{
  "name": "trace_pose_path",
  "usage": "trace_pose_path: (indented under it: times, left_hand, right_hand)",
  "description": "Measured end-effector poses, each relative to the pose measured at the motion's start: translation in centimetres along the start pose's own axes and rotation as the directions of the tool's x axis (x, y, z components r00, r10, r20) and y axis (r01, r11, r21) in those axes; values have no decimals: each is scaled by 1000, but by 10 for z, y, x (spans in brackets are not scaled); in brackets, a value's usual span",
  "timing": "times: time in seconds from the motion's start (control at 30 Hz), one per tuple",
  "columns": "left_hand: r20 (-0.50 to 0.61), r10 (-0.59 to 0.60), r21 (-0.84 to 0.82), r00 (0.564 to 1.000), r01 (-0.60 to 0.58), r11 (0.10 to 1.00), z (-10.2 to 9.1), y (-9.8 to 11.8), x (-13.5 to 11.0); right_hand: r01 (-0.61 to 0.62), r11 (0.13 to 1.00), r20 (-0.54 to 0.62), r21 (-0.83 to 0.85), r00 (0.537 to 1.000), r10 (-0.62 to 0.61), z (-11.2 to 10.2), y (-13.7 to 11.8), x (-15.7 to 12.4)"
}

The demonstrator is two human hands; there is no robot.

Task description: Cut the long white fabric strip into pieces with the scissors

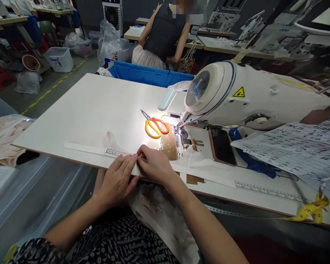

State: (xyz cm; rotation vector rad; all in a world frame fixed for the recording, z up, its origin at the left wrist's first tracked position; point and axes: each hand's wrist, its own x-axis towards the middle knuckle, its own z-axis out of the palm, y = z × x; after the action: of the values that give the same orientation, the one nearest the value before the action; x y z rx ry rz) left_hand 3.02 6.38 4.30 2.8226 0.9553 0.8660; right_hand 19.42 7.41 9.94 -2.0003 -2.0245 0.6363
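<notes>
My left hand (pixel 117 178) rests at the table's front edge, fingers together over a tape measure (pixel 113 151) and thin pale fabric (pixel 110 140). The tape's metal end sticks out past these fingers. Close beside it, my right hand (pixel 155 164) is closed in a pinch at the left fingertips, on the tape and fabric; the exact grip is hidden. More sheer fabric (pixel 161 220) hangs over my lap. Scissors (pixel 156 126) with orange and yellow handles lie on the table just beyond my hands.
A white sewing machine (pixel 253 95) stands at right with its lamp lit. Nearby are a phone (pixel 222 146), handwritten sheets (pixel 297 146) and a yellow tape bundle (pixel 312 209). Clear plastic bins (pixel 44 198) stand left; a blue cloth bin (pixel 151 74) and a seated person (pixel 165 35) are beyond.
</notes>
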Motion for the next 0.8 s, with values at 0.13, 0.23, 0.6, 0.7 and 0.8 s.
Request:
trace_pose_path:
  times: [0.13, 0.23, 0.6, 0.7, 0.8]
  left_hand:
    - [27, -25, 59, 999, 24, 998, 2, 1, 1]
    - [42, -17, 87, 999, 14, 996, 0, 3, 4]
    - [53, -40, 104, 998, 34, 994, 2, 7, 4]
    - [48, -47, 107, 998, 41, 993, 3, 6, 4]
    - [57, -48, 111, 997, 42, 993, 1, 6, 4]
  right_hand:
    - [-13, 999, -5, 50, 1000, 13, -9, 15, -11]
    - [-47, 987, -20, 156, 999, 51, -20, 36, -27]
    - [-145, 979, -90, 146, 983, 159, -24, 64, -50]
    - [-160, 985, -84, 71, 983, 165, -24, 64, -47]
    - [-163, 986, -53, 46, 985, 165, -26, 63, -45]
